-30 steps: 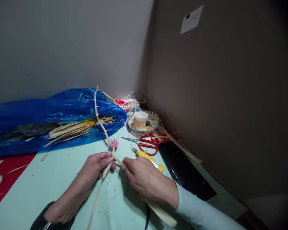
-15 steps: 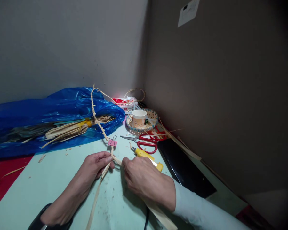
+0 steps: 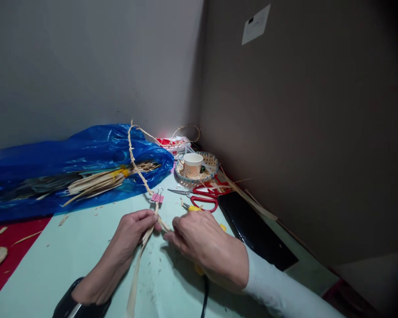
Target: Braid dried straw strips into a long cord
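Note:
My left hand [image 3: 137,227] pinches a braid of pale, flat plant-fibre strips [image 3: 148,235] just below a pink binder clip [image 3: 157,198]. One loose strip trails down from under it toward the near edge. My right hand [image 3: 207,247] is curled at the end of a short strand angling right from the braid. That strand runs in between its thumb and fingers, whose tips are partly hidden. Beyond the clip, the finished-looking braid [image 3: 132,154] rises in a loop over the blue plastic bag. Under my right hand lies a yellow-handled tool [image 3: 195,208] with a dark cord, mostly covered.
A blue bag [image 3: 96,137] holds a tied bundle of strips [image 3: 97,182]. Red-handled scissors [image 3: 204,203], a paper cup [image 3: 193,165] in a woven basket [image 3: 213,160] and a black flat object [image 3: 255,229] lie along the right wall. Red cloth [image 3: 20,247] is at left.
My right hand has rolled over and shifted slightly right, covering more of the yellow tool. The wide strip that hung below it has gone from view. My left hand keeps its pinch.

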`<state>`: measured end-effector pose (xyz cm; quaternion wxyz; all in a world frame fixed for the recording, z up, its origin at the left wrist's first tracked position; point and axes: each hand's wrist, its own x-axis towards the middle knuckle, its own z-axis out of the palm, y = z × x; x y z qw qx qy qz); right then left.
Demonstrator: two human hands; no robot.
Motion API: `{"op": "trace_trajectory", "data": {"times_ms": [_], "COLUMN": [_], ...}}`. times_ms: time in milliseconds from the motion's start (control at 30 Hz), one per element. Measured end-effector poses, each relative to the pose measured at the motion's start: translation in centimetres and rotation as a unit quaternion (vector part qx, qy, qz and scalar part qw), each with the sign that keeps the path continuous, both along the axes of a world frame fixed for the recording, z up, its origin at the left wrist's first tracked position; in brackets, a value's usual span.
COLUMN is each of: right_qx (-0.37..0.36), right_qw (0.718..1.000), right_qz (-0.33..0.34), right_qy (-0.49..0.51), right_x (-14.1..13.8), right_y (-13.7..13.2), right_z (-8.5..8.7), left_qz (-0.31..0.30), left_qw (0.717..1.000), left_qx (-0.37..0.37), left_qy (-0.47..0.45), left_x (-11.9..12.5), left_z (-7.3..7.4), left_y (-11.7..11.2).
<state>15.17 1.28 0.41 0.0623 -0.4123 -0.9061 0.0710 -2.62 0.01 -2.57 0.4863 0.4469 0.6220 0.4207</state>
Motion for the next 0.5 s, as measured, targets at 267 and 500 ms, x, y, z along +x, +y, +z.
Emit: {"op": "trace_trajectory", "data": {"times_ms": [267, 500], "right_qx": [-0.149, -0.231], "right_qw": [0.972, 0.939], "right_qz": [-0.012, -0.036], "right_qy": [0.183, 0.252], "right_x": [-2.1, -3.0], "right_y": [1.6, 2.9], "right_z": [-1.3, -3.1], "left_qz": [-0.002, 0.003], "left_qw": [0.994, 0.999], "left_qx": [-0.019, -0.026], "left_qy": [-0.110, -0.040], "left_x": [0.0, 0.0], "left_z": [-0.3, -0.7], "left_y": [0.2, 0.2]}}
